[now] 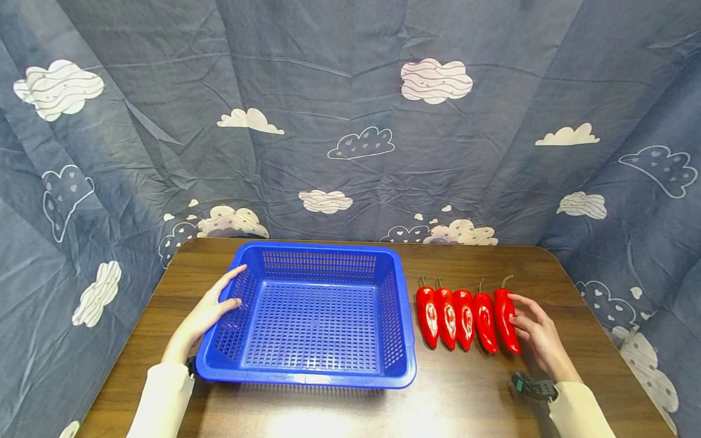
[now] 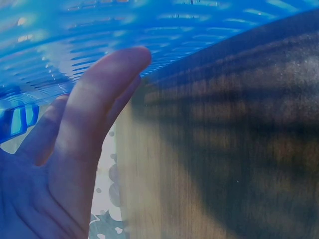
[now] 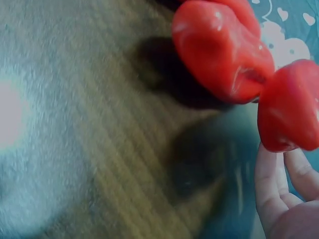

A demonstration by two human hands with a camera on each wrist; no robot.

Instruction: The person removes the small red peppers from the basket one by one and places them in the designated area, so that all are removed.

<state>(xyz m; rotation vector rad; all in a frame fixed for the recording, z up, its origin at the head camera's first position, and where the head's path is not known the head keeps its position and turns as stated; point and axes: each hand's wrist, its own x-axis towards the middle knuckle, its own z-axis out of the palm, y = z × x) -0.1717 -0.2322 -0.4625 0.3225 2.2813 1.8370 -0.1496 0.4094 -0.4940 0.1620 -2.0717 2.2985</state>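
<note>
A blue plastic basket point(image 1: 314, 380) with slotted walls stands on the left part of the table. My left hand point(image 1: 209, 310) rests on its left rim, fingertips reaching over the inner side. In the left wrist view, the thumb point(image 2: 82, 119) lies close to the slotted wall. Several glossy red peppers point(image 1: 464, 319) lie side by side right of the basket, stems pointing away. With fairly straight fingers, my right hand point(image 1: 539, 334) touches the right side of the rightmost pepper point(image 1: 505, 322). In the right wrist view that pepper point(image 3: 291, 107) hides the fingertips.
A brown wooden table point(image 1: 460, 395) carries everything. Behind it hangs a dark grey-blue curtain point(image 1: 350, 79) with white cloud prints. A dark strap device point(image 1: 533, 386) sits at my right wrist. A narrow strip of table separates the basket from the peppers.
</note>
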